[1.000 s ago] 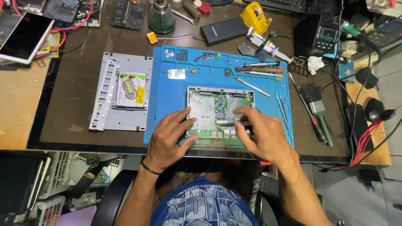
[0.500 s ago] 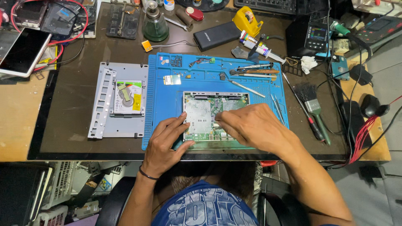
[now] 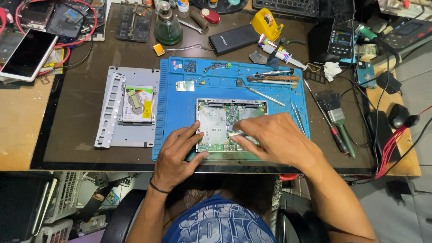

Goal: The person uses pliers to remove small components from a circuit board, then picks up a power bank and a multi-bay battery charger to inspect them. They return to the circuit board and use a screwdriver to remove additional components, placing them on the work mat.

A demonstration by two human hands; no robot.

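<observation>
blue mat: circuit board on it | left hand: fingers spread, steadying board edge | right hand: fingers pinched, apparently on a thin tool

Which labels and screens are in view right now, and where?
Drive label: white and yellow, on the grey tray left of the blue mat.
Phone screen: dark, blank rectangle, far left.
Meter screen: small, lit, on a black unit, upper right.
Tube label: white with coloured bands, above the mat.
</observation>
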